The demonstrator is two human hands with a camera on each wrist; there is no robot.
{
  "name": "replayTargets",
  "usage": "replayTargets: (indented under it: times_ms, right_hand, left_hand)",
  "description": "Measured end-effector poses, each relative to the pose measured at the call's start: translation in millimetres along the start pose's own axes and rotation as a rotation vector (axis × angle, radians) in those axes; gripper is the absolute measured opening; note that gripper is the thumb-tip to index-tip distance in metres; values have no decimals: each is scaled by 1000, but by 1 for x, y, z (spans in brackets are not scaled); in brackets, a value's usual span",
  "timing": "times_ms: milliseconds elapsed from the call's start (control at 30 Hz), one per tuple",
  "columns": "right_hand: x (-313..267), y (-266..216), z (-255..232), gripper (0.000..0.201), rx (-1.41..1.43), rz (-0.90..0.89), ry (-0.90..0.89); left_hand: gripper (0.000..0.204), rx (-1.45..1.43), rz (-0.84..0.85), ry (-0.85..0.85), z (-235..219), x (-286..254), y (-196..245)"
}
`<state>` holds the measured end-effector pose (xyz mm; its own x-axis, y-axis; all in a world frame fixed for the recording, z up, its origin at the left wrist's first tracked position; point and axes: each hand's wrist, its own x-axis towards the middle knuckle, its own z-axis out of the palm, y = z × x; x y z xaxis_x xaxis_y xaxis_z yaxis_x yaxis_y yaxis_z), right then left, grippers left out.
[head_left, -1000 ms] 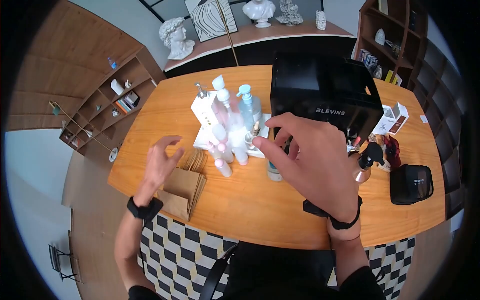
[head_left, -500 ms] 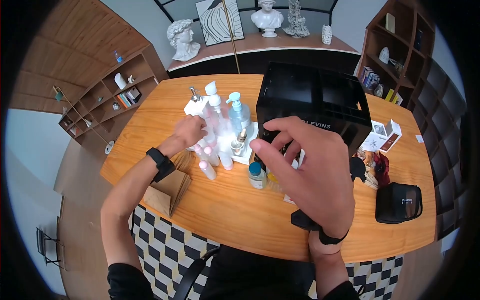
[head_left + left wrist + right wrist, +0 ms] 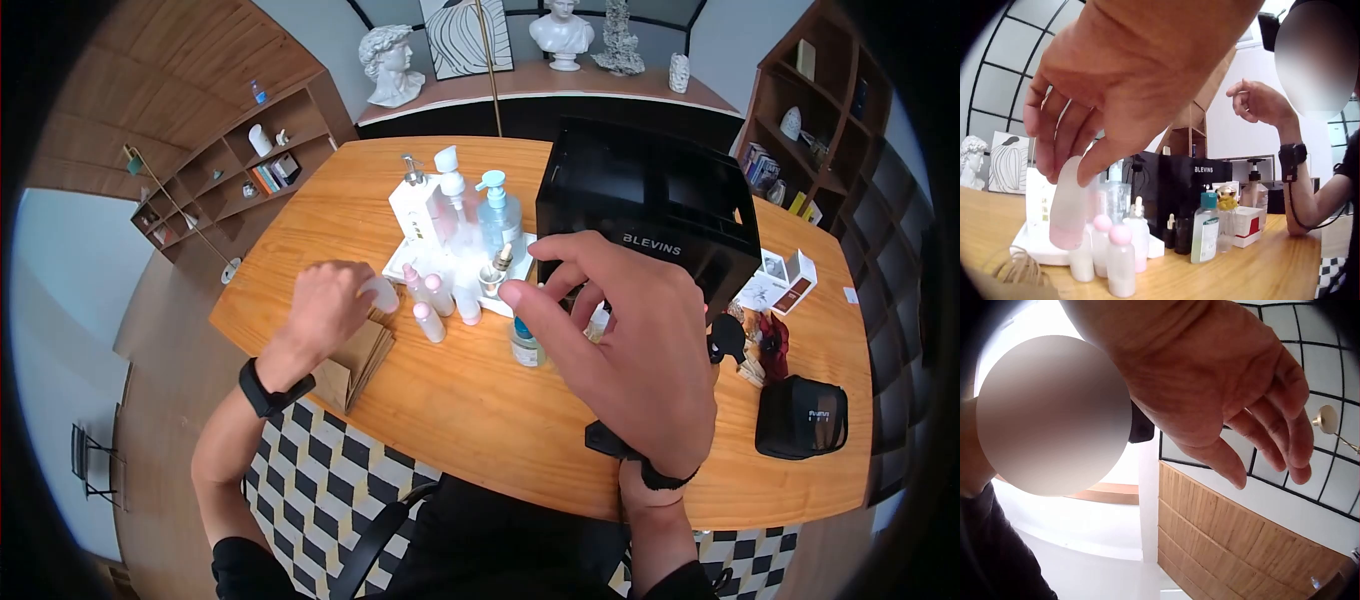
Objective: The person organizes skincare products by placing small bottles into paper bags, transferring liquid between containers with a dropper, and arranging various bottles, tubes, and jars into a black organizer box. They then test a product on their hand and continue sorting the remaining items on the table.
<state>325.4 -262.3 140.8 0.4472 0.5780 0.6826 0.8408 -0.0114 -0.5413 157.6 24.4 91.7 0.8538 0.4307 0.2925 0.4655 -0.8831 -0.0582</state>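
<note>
My left hand pinches a small translucent bottle with a pink end pointing down, held above the table's left side. Brown paper bags lie below this hand. Several small pink-topped bottles stand just to its right, in front of a white tray. The tray bears a square white dispenser, a light blue pump bottle and a dropper bottle. My right hand hovers empty over the right side, fingers loosely bent. Partly behind it stands a bottle with a blue-green cap.
A large black case marked BLEVINS takes up the back right of the wooden table. Farther right are white boxes, a dark red fabric item and a black pouch. Busts and a picture stand along the back ledge.
My left hand reached over to the bottles by the tray, took hold of a small one and drew it back left. The right hand has stayed raised in much the same pose.
</note>
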Motion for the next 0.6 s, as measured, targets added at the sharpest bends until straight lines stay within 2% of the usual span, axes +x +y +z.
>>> replayTargets:
  times_ms: [167,367,600]
  right_hand:
    - [-2,-4,2,24,-50,-21,-52]
    - [-2,-4,3,23,-46,-28,-52]
    - [-1,-6,-6,25,-32,49,-41]
  left_hand:
    - [19,-13,-5,-206,47,5,-6]
    - [18,-101,-22,-237,70,11,-17]
    - [21,-186,40,-239,63,9,-20]
